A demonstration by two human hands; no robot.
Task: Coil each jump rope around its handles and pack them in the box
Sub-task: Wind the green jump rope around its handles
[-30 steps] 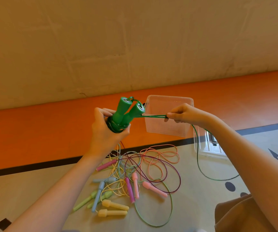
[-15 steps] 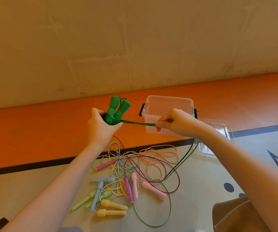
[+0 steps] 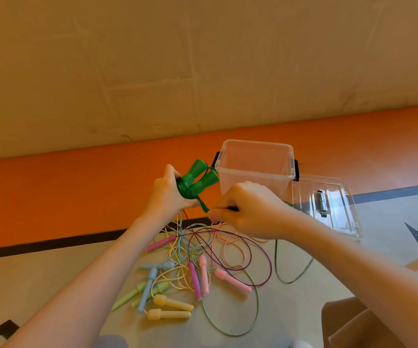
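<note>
The mouth of the clear box [image 3: 255, 169] is left uncovered, its lid [image 3: 327, 204] being laid flat on the floor [image 3: 353, 267] just to its right. The near approach to the box is taken up by the right hand [image 3: 247, 209] and the left hand [image 3: 164, 197], which are held close together in front of it with the green handles [image 3: 199, 179] between. Below them the floor is covered by a tangle of ropes [image 3: 203, 247] and loose handles [image 3: 167, 301]. A dark green cord [image 3: 291, 275] is looped across the floor to the right of the tangle. Bare floor is seen along the orange strip [image 3: 77, 192] by the wall and at the near left corner.
</note>
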